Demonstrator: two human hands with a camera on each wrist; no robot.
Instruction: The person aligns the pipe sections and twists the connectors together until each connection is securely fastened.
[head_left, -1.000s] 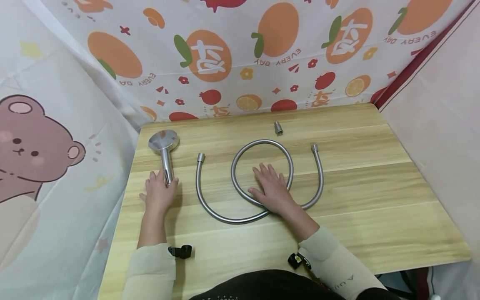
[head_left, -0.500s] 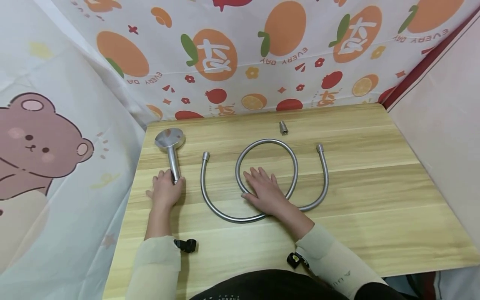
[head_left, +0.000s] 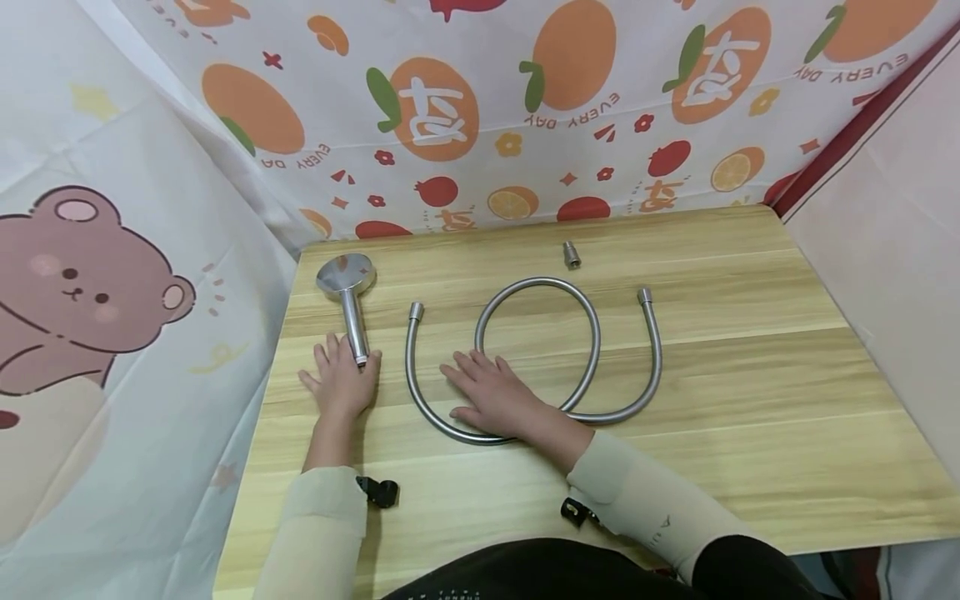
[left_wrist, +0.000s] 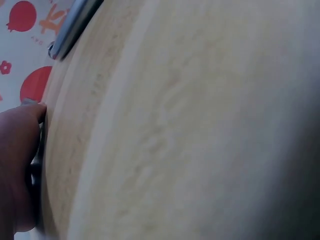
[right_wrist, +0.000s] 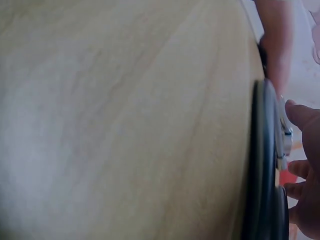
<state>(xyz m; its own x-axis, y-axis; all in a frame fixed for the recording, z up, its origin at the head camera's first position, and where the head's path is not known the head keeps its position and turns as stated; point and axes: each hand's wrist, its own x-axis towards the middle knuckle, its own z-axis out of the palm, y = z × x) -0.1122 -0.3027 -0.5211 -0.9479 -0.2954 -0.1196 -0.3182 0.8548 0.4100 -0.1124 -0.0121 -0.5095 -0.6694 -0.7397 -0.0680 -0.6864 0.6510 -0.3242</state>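
A chrome handheld shower head (head_left: 354, 321) lies face up on the left of the table, its handle pointing towards me. My left hand (head_left: 345, 385) is at the handle's lower end, fingers spread, with the handle tip between thumb and forefinger. Whether it touches the handle is unclear. A grey metal shower hose (head_left: 542, 282) lies in one loop, its two ends pointing away from me. My right hand (head_left: 498, 400) is over the loop's lower left, fingers extended. In the right wrist view the hose (right_wrist: 262, 165) runs blurred beside that hand; contact cannot be told.
A small metal fitting (head_left: 572, 255) stands near the table's back edge, beyond the loop. The wooden table (head_left: 750, 375) meets a fruit-print curtain (head_left: 480, 125) behind and a bear-print cloth (head_left: 150, 417) on the left.
My right hand has moved left across the loop. My left hand's fingers have spread out beside the shower head's handle. The head view has shifted slightly.
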